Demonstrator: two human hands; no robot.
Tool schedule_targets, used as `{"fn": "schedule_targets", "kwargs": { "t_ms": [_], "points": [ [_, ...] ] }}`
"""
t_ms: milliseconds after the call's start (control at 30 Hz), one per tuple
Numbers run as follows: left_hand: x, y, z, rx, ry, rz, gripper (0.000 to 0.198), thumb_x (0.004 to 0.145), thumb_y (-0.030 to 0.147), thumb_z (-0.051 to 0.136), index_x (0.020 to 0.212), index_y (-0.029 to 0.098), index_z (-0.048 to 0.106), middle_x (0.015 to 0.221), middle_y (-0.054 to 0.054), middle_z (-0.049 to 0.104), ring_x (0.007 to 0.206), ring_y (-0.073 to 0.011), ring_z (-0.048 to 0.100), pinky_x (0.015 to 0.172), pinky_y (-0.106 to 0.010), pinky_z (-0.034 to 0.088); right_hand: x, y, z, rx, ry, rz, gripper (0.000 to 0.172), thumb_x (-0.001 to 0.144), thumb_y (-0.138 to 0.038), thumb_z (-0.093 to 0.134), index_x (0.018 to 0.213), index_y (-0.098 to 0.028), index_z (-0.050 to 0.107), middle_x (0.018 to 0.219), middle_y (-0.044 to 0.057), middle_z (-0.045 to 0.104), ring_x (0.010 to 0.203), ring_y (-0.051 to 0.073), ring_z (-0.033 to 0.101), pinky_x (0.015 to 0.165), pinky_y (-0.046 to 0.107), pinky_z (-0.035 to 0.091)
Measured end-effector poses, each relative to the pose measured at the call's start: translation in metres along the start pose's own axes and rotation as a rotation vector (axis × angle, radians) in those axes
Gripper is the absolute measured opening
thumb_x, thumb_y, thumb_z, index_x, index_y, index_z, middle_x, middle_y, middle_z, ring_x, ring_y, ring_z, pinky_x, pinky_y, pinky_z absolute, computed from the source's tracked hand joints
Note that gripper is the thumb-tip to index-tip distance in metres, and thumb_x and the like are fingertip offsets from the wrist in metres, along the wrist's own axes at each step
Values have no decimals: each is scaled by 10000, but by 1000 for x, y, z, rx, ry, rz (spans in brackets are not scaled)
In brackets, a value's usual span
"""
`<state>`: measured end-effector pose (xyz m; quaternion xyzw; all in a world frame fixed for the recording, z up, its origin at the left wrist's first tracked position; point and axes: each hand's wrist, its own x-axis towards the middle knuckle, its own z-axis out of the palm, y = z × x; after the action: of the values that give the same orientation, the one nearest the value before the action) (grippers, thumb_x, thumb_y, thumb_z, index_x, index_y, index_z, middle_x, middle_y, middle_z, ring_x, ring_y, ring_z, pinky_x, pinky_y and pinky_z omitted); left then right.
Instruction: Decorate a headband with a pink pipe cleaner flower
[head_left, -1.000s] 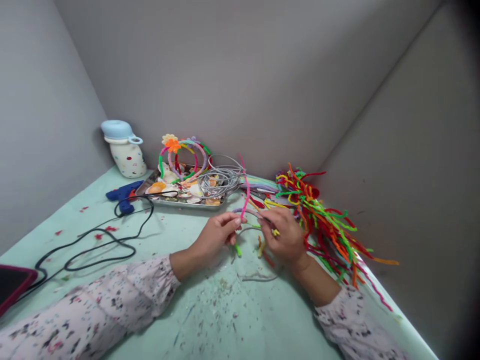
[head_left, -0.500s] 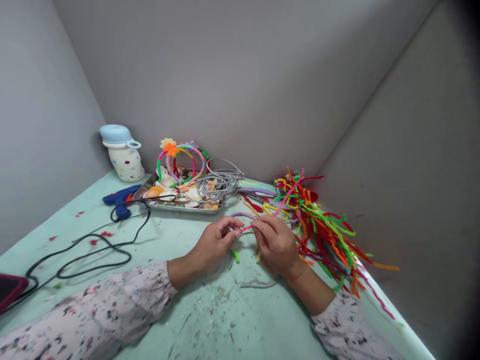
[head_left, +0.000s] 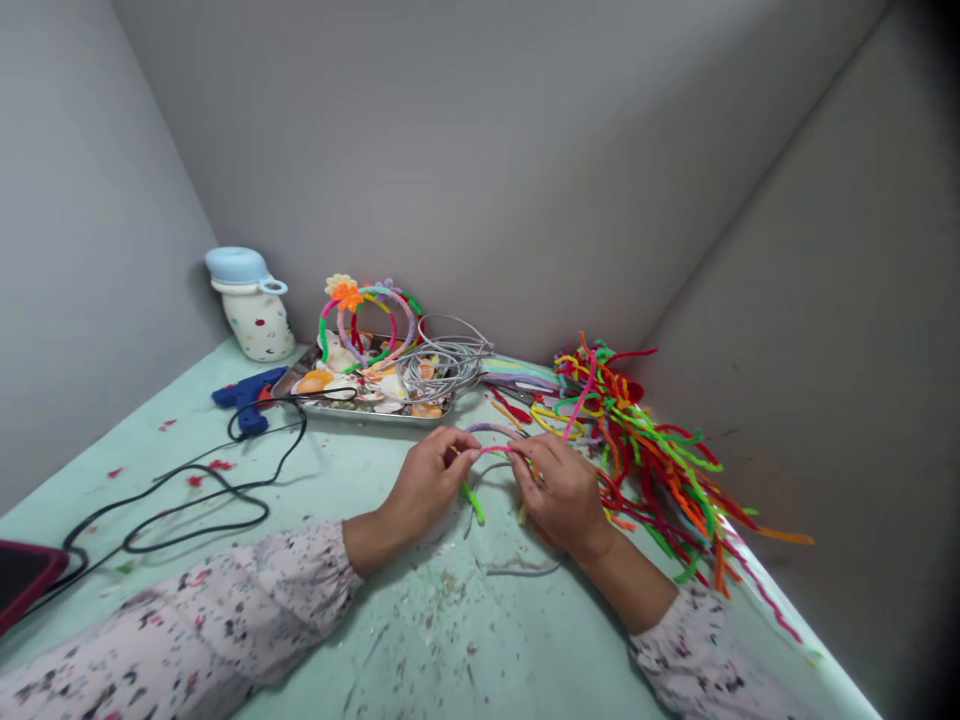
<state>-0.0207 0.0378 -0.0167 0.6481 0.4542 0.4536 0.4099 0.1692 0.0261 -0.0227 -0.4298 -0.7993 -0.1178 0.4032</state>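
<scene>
Between my two hands a short stretch of pink pipe cleaner (head_left: 495, 450) shows. My left hand (head_left: 429, 480) pinches one end of that stretch with thumb and fingertips. My right hand (head_left: 564, 490) pinches it a little further along, and a long pink tail sticks up behind that hand. Just beyond the fingers curves a hoop (head_left: 489, 428), lavender on top, partly hidden by both hands. A bright green fuzzy tip (head_left: 474, 503) points down beside my left fingers. Whether the pink piece touches the hoop I cannot tell.
A metal tray (head_left: 360, 410) holds finished headbands (head_left: 379, 290), petal-like pieces and a wire coil (head_left: 450, 368). Left of it are a blue glue gun (head_left: 249, 398) with black cord and a bottle (head_left: 259, 320). Many pipe cleaners (head_left: 660, 460) pile up at right. A phone (head_left: 26, 580) lies front left.
The whole view has shifted slightly. Both hands keep their pinch on the pink pipe cleaner, now held a bit straighter between them, and its raised tail stands more upright.
</scene>
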Motion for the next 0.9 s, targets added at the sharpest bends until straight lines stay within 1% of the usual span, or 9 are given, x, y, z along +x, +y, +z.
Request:
{"fn": "schedule_targets", "kwargs": {
  "t_ms": [100, 267, 467, 633, 767, 900],
  "points": [
    [0, -1, -1, 43, 0, 12, 160, 819, 304, 552, 814, 170, 639, 741, -15, 579, 644, -135, 488, 587, -232, 367, 2, -2, -1, -25, 13, -10, 121, 860, -198, 588, 965, -190, 649, 875, 60, 677, 817, 196, 578, 754, 339, 444],
    [-1, 1, -2, -31, 50, -13, 148, 853, 314, 510, 854, 178, 569, 681, 19, 535, 628, -132, 479, 602, -235, 366, 8, -7, -5, -96, 46, -34, 171, 854, -217, 601, 1016, -205, 656, 811, 43, 685, 790, 211, 548, 758, 370, 385],
    [-1, 3, 0, -179, 92, -50, 139, 854, 322, 507, 839, 184, 521, 637, 44, 467, 580, -115, 432, 556, -221, 342, 7, -14, -6, -50, 126, -81, 135, 843, -188, 600, 970, -193, 646, 757, 43, 656, 773, 197, 559, 770, 356, 390],
    [-4, 7, 3, -260, 69, -92, 148, 847, 334, 524, 825, 189, 502, 585, 59, 445, 541, -103, 410, 522, -210, 323, 7, -17, -7, -79, 117, -118, 224, 845, -193, 599, 1066, -191, 633, 752, 45, 653, 762, 200, 565, 767, 360, 399],
    [-6, 9, 5, -301, 61, -113, 156, 850, 337, 535, 834, 186, 499, 577, 61, 458, 531, -92, 415, 516, -201, 333, 5, -16, -5, -66, 117, -107, 158, 843, -180, 600, 995, -194, 638, 725, 35, 644, 739, 193, 562, 755, 358, 398],
    [-6, 9, 6, -345, 47, -164, 163, 824, 329, 581, 821, 175, 529, 556, 58, 469, 510, -79, 409, 496, -192, 327, 4, -16, -3, -57, 90, -86, 98, 842, -185, 597, 932, -204, 631, 717, 32, 634, 736, 193, 549, 752, 359, 395]
  ]
}}
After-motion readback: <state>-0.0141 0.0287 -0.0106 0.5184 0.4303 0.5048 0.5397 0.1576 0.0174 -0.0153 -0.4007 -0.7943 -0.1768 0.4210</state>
